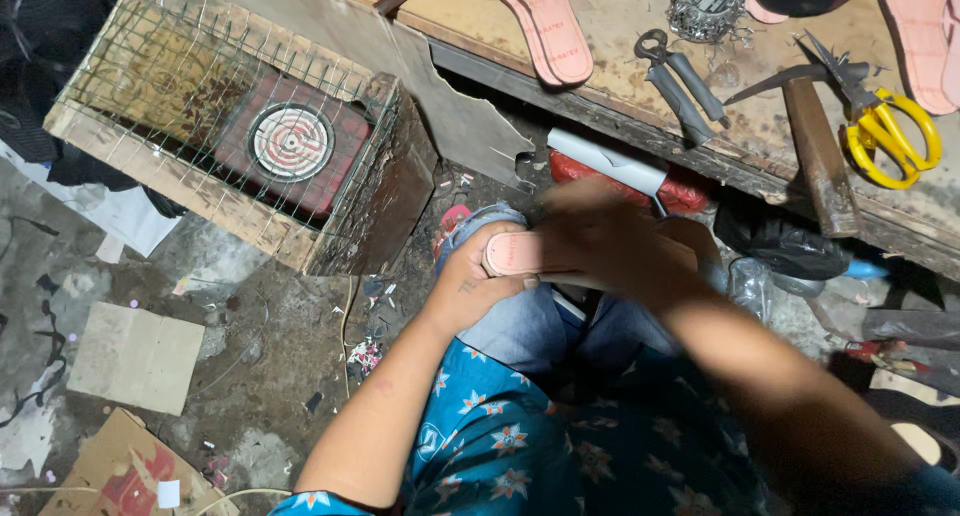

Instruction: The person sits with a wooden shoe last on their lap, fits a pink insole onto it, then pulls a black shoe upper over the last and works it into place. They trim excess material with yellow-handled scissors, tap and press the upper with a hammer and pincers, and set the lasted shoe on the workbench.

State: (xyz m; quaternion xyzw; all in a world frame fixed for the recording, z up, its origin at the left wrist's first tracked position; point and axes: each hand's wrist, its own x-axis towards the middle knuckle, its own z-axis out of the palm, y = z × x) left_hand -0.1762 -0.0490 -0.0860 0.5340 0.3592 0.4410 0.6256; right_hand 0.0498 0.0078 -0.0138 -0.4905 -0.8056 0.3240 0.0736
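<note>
Stretching across the upper right of the frame: a worn wooden workbench (pixel 620 21). Sitting at upper left: a wooden box (pixel 110 126) covered with wire mesh, holding a red coil heater (pixel 291 142). Lying along the bench: pink insoles (pixel 545 21) at top centre, a hammer (pixel 815 141) toward the right, yellow-handled scissors (pixel 890 131) just beside it, dark pincers (pixel 680 76) between insoles and hammer. Resting on the dirty floor at lower left: a flat piece of cardboard (pixel 135 356).

Sitting over the knees at centre frame: a pink shoe sole (pixel 515 254). Gripping its rounded end, fingers curled tight around it: the left hand (pixel 475 281). Pressing against the same sole from the right, blurred: the right hand (pixel 600 236), grip impossible to tell.
</note>
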